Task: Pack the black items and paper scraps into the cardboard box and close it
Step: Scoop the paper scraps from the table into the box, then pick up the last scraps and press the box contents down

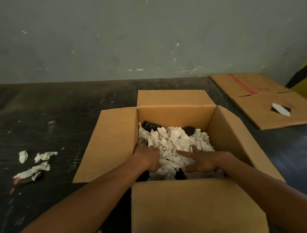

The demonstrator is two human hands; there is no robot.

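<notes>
Both my hands are down inside the cardboard box (175,110) right now, pressing on the pile of white paper scraps (172,143). My left hand (148,158) is palm down by the near left wall with the fingers curled loosely into the paper. I can't tell if it's actually got a wad pinched or is just pushing. My right hand (200,161) is flat and spread wide, fingers fanned out over the scraps, gripping nothing.

The black items (149,125) peek out just past my fingertips, by the far wall, one off the left hand's side and another further right. More dark stuff shows under my wrists at the near edge.

My take on doing this bit well: push straight down with flat palms and work the paper into the gaps around the black things, not just on top, so the fill ends up below the fold lines. Otherwise I reckon the flaps will bulge when folded.

Also, it's not done yet. There's a bunch of loose scraps (38,161) out on the dark floor (62,113), well off to the outside of my left hand, with something dark under the nearest clump. Those want scooping in before closing. All four flaps stand open, the near one right under my forearms.
</notes>
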